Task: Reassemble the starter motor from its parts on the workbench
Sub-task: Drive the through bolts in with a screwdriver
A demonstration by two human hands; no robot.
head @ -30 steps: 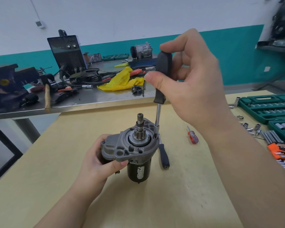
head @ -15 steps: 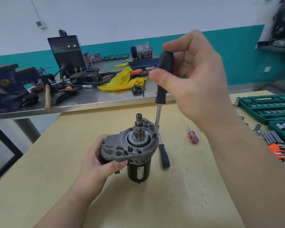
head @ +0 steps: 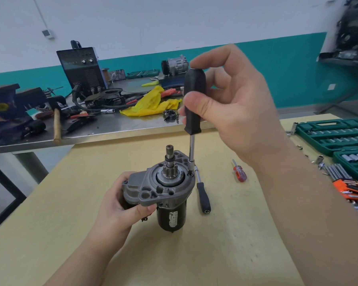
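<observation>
The starter motor [head: 165, 190] stands upright on the wooden workbench [head: 225, 244], grey nose housing and pinion shaft on top, black body below. My left hand [head: 122, 205] grips the solenoid side of its housing. My right hand [head: 232, 104] pinches the black handle of a nut driver [head: 193, 112] between thumb and fingers. The driver stands almost vertical, and its socket tip sits on a bolt at the housing's right rim.
A second black-handled driver [head: 203, 196] lies just right of the motor, and a small red screwdriver [head: 239, 172] beyond it. Green socket cases [head: 335, 133], loose sockets and an orange hex key set [head: 353, 188] fill the right edge. A cluttered steel bench [head: 112, 129] stands behind.
My right hand's fingers have shifted round the driver handle, turning it in place. The motor and my left hand have stayed put.
</observation>
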